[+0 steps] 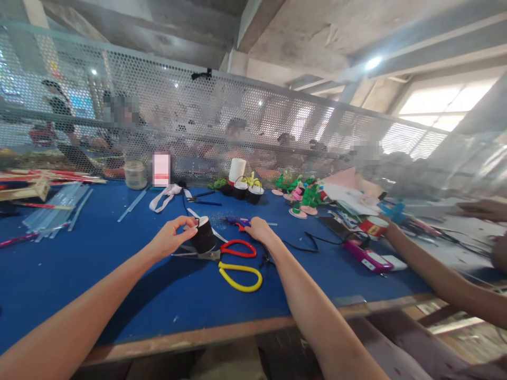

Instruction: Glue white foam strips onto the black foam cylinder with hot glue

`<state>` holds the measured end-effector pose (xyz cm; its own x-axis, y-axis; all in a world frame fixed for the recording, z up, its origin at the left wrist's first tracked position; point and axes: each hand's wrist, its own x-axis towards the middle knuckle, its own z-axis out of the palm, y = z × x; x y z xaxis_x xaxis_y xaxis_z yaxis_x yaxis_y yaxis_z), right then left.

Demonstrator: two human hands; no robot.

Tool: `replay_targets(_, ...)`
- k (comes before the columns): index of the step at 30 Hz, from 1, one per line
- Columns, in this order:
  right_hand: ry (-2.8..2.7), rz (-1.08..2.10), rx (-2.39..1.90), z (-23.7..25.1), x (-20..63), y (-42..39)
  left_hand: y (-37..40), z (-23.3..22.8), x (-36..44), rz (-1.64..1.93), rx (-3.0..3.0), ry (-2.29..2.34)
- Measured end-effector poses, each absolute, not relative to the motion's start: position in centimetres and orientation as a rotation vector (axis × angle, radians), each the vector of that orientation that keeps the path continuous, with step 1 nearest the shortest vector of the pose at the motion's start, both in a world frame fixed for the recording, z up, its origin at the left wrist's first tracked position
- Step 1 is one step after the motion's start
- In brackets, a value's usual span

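My left hand (173, 236) grips a small black cup-shaped pot (204, 236) with a white rim, tilted on the blue table (99, 264). My right hand (259, 229) rests just right of it, fingers on a purple and red tool (236, 222); what it holds is hard to tell. In front of the pot lie scissors with a red and a yellow handle (237, 264), blades pointing left under the pot. A black cord (304, 245) runs from my right wrist toward the right.
A co-worker's arm (435, 274) reaches in from the right near a pink device (366, 257) and red-white tape roll (374, 226). Green and pink craft flowers (304, 198), black pots (247, 191), a jar (135, 175) and clear sticks (55, 211) lie around. A mesh fence (237, 121) backs the table.
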<state>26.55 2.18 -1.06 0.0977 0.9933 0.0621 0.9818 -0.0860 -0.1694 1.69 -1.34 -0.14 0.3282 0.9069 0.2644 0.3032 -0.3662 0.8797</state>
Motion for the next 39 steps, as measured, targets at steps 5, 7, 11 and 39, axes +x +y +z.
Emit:
replay_targets(5,-1.923,0.303,-2.172,-0.8,26.9,2.3,-1.1,0.2,1.2,0.948,1.914,1.069)
replay_targets(7,-1.873,0.361,-2.137,-1.0,27.0,2.3,-1.0,0.4,1.0,0.936,1.917,1.079)
replay_targets(11,-1.741,0.472,-2.012,-1.2,26.8,2.3,-0.9,0.7,0.7,0.896,1.91,1.074)
replay_targets(39,-1.88,0.551,-1.233,0.9,20.8,-4.4,-0.1,-0.7,0.7,1.079,1.678,1.13)
